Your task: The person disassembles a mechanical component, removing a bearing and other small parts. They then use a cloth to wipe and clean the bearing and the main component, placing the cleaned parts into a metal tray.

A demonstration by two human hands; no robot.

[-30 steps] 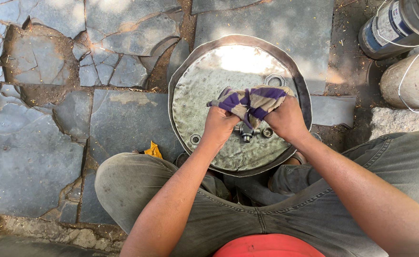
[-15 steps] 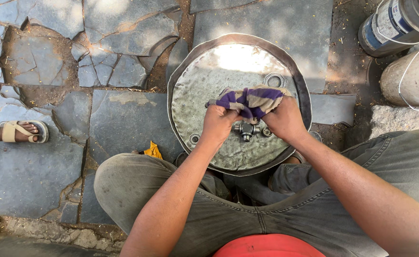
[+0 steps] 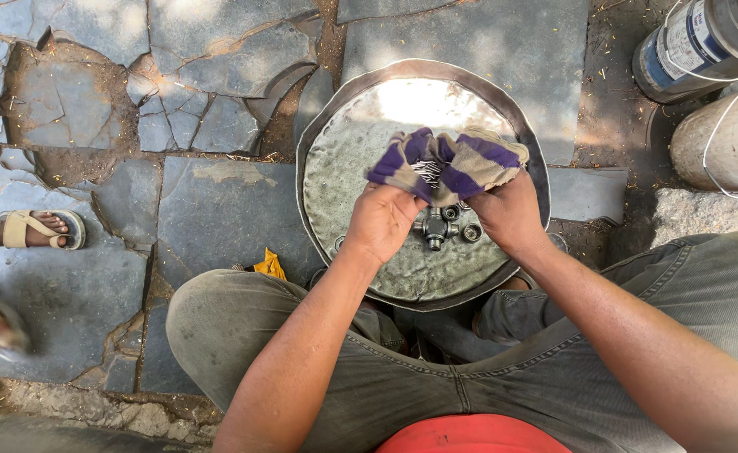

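The left hand (image 3: 383,220) is closed on the left end of a purple-and-tan striped rag (image 3: 446,164), its fingers curled into the cloth. The right hand (image 3: 510,214) is closed on the rag's right end in the same way. The rag is bunched between the two hands, and its long axis runs left to right across the view, with a loose fold sticking up at each end and a patch of black-and-white stripes showing in the middle.

Just below the rag, in the gap between the hands, lies a cross-shaped metal joint (image 3: 436,226). One of its arms points toward the person and another points right; the rest is partly hidden by the hands. A small round metal cap (image 3: 471,232) lies just beside its right arm.

All of this sits over a wide, round metal pan (image 3: 361,159) that rests on a floor of cracked stone slabs (image 3: 218,218), close against the person's knees. A scrap of yellow cloth (image 3: 270,264) lies on the floor near the pan's left rim. Two cans (image 3: 704,42) stand at the upper right, well apart from the pan. At the far left, another person's sandalled foot (image 3: 38,230) rests on the stone.
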